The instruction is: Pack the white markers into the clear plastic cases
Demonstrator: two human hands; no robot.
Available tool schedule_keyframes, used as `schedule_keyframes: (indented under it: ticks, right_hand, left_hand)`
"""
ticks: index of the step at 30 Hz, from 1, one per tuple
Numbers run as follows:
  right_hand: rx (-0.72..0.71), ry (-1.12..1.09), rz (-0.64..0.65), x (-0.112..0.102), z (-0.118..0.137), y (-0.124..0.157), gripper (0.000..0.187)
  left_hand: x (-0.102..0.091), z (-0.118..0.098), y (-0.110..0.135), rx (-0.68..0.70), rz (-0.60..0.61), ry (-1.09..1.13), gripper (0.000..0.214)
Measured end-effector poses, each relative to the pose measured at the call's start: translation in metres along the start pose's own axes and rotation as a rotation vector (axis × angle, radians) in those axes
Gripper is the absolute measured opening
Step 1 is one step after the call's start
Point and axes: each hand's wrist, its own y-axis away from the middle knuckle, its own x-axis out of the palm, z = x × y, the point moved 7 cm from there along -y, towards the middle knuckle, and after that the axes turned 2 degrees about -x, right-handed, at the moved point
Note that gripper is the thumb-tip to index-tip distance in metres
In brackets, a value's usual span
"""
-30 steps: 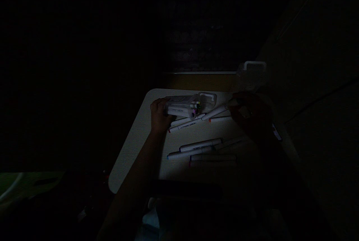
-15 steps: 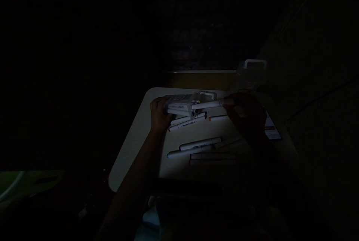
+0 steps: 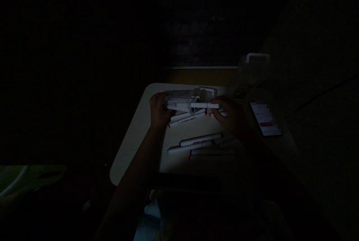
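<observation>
My left hand (image 3: 159, 110) grips the closed end of a clear plastic case (image 3: 179, 94), which lies on its side with its open mouth to the right. Several white markers are inside it. Between the fingertips of my right hand (image 3: 228, 113) is a white marker (image 3: 204, 105) with a green end, its other end within the case's mouth. Just below the case lie white markers, one a red-tipped marker (image 3: 186, 118). An orange-tipped marker (image 3: 223, 113) is partly hidden by my right hand. Nearer to me, several more markers (image 3: 200, 139) lie in a loose group.
A pale table (image 3: 134, 143) with rounded corners carries everything. At its right lies a phone (image 3: 265, 119) with a lit screen. Behind that stands a clear container with a white handle (image 3: 258, 55). The surroundings are very dark.
My right hand has moved left, carrying the marker further into the case's mouth. The phone, partly covered before, now shows fully. My left hand stays on the case.
</observation>
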Motion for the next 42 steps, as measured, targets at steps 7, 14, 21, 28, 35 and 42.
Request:
schedule_keyframes:
  ticks: [7,14,21,28,35,42]
  right_hand:
    - [-0.019,-0.044,0.063,0.008,-0.005,0.001,0.021]
    - [0.019,-0.03,0.054,0.01,-0.007,0.001,0.017]
    - [0.086,-0.067,0.118,0.017,-0.007,0.002,0.017]
    - [-0.028,-0.086,-0.012,0.011,-0.004,0.003,0.022]
    - [-0.074,-0.014,-0.125,0.008,-0.007,0.004,0.017]
    - [-0.043,0.057,-0.147,0.005,-0.008,0.004,0.015]
  left_hand:
    - [-0.001,0.0,0.0,-0.011,-0.012,-0.021,0.06]
    - [0.0,0.004,0.001,0.003,-0.03,-0.005,0.065]
    - [0.0,0.003,0.0,-0.012,-0.014,0.003,0.066]
    - [-0.001,0.001,0.001,0.022,-0.043,0.02,0.064]
    - [0.0,0.004,0.001,0.044,-0.062,-0.013,0.062]
    - [0.001,0.006,0.001,0.025,-0.04,-0.001,0.065]
